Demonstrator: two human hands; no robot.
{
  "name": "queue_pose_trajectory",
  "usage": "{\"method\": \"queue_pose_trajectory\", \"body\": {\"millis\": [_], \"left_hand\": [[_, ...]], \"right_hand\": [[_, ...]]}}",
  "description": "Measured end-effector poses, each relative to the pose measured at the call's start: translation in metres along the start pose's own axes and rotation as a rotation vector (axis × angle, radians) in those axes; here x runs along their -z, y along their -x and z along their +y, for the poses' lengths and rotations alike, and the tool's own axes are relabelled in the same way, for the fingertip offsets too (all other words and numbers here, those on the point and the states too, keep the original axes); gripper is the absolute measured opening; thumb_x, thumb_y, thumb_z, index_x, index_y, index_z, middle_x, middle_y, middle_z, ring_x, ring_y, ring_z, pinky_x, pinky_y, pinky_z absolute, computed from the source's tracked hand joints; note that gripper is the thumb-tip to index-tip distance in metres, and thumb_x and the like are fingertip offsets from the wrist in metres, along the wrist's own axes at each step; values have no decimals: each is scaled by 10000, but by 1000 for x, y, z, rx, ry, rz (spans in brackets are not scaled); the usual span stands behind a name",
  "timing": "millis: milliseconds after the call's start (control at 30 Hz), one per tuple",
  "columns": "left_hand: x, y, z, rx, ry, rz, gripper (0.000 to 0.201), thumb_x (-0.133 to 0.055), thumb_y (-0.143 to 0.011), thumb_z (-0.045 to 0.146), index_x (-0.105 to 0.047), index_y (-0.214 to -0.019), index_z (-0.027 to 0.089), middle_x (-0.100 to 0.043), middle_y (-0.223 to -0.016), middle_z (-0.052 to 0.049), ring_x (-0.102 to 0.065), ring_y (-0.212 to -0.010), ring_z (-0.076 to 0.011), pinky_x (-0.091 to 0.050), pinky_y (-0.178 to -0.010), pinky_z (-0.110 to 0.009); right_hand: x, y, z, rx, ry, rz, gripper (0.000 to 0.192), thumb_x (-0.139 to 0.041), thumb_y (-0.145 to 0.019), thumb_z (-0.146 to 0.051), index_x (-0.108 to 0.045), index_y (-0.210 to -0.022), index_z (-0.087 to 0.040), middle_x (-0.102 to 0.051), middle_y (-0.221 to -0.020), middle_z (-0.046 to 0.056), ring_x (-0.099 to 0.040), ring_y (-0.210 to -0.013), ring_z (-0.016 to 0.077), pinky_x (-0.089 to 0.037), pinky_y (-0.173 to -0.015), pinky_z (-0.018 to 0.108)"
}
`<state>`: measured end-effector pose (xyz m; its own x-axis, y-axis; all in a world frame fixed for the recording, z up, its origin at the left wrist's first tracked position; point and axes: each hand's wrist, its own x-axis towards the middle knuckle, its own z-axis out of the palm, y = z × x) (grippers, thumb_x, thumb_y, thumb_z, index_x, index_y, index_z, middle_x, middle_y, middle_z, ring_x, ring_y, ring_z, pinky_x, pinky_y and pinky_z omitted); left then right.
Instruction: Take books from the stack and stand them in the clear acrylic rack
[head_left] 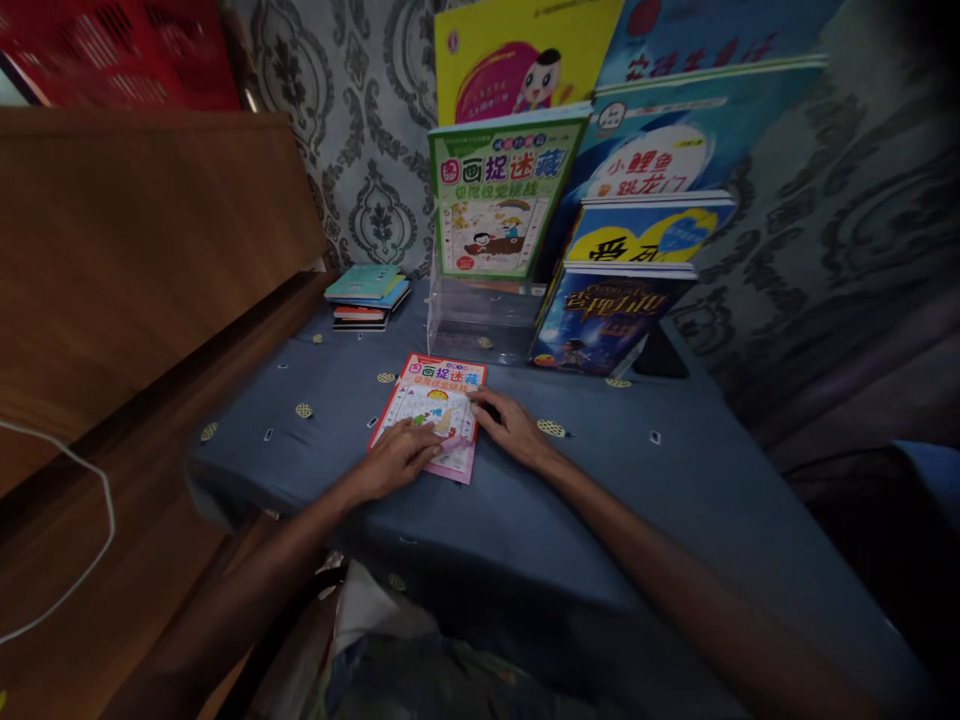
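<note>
A thin red and pink picture book [433, 405] lies flat on the blue-grey cloth-covered table [600, 480]. My left hand [397, 458] rests on the book's lower part, fingers lying across the cover. My right hand [510, 425] touches the book's right edge with its fingertips. Neither hand lifts the book; whether the right fingers pinch the edge is not clear.
A clear acrylic stand [480, 320] behind the book holds a green-covered book [499, 195]. Several upright books [630, 270] lean to its right. A small stack of books [367, 297] sits at the back left. A wooden panel [135, 260] borders the left.
</note>
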<state>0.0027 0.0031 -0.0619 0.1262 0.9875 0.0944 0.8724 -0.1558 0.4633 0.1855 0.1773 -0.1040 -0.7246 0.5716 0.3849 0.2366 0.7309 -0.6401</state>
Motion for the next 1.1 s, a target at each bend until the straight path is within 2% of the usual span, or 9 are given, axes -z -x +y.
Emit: {"method": "queue_pose_trajectory", "body": {"millis": [100, 200, 367, 667, 767, 933, 1100], "left_hand": [[0, 0, -1, -1, 11, 3, 322, -460, -1018, 276, -653, -1271, 226, -704, -1281, -51, -545, -1346, -214, -324, -1199, -471], [0, 2, -2, -10, 13, 6, 320, -462, -1017, 276, -653, -1269, 226, -694, -1298, -54, -542, -1349, -208, -324, -1202, -451], [-2, 6, -3, -39, -10, 21, 327, -471, -1014, 271, -637, -1294, 239, -679, -1324, -52, -511, -1378, -210, -307, -1211, -458], [-21, 19, 5, -133, -124, 60, 337, -467, -1025, 321, -622, -1302, 208, -613, -1408, -100, -412, -1450, -256, -233, -1220, -549], [-22, 21, 3, -159, -127, 66, 384, -501, -1012, 344, -577, -1360, 201, -600, -1424, -99, -362, -1479, -245, -210, -1233, -529], [-11, 15, -18, -121, -81, 14, 365, -432, -1040, 360, -588, -1354, 262, -559, -1473, -59, -423, -1441, -183, -197, -1240, -470], [2, -19, -54, -23, -154, 42, 431, -421, -1032, 327, -500, -1440, 210, -464, -1547, -105, -389, -1462, -189, -233, -1229, -443]], "right_hand": [[0, 3, -3, -16, -9, -23, 377, -514, -955, -426, -665, -1234, -223, -691, -1297, 113, -592, -1276, 322, -467, -1061, 539], [0, 5, -4, 1, -8, -80, 426, -548, -944, -461, -628, -1299, -240, -650, -1366, 107, -488, -1387, 331, -378, -1138, 578], [6, 7, -7, 5, 5, -223, 612, -595, -907, -572, -509, -1440, -285, -500, -1529, 97, -327, -1485, 349, -249, -1195, 631], [6, 9, -8, 19, 96, -352, 961, -711, -731, -719, -401, -1529, -282, -344, -1619, 146, -181, -1526, 387, -163, -1206, 649], [6, 10, -9, 35, 135, -366, 984, -711, -718, -732, -387, -1537, -294, -309, -1635, 143, -165, -1530, 383, -163, -1207, 641], [7, 10, -12, 33, 191, -387, 977, -714, -734, -714, -393, -1537, -261, -271, -1642, 168, -162, -1529, 386, -161, -1203, 651], [9, 9, -16, 8, 222, -431, 979, -680, -750, -737, -383, -1545, -250, -252, -1645, 176, -132, -1536, 375, -138, -1211, 638]]}}
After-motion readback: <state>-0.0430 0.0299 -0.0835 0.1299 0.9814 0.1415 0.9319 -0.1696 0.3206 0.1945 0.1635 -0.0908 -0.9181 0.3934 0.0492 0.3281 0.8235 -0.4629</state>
